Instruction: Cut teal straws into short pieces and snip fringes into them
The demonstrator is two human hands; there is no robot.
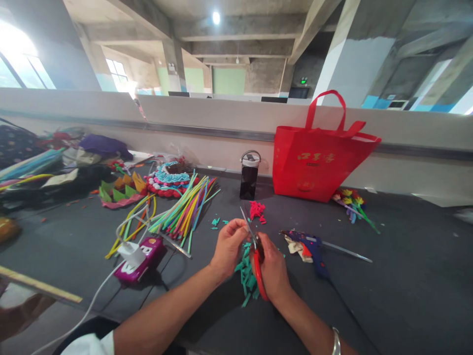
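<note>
My right hand [272,266] grips red-handled scissors [259,276], their blades pointing up and away from me. Close by on the left, my left hand [231,246] is closed in a pinch near the blades; what its fingertips hold is too small to make out. Beneath both hands lies a pile of green cut strips [247,276]. Just beyond the scissors' tips sits a small heap of red cut pieces [257,210]. A few more green bits [215,223] are scattered to the left.
A glue gun [312,249] with its cord lies at right. Behind stand a dark bottle [249,180] and a red bag [318,165]. To the left are colourful pipe cleaners [188,207], a purple power strip [142,264] with a white cable, and paper-like flower shapes [121,191].
</note>
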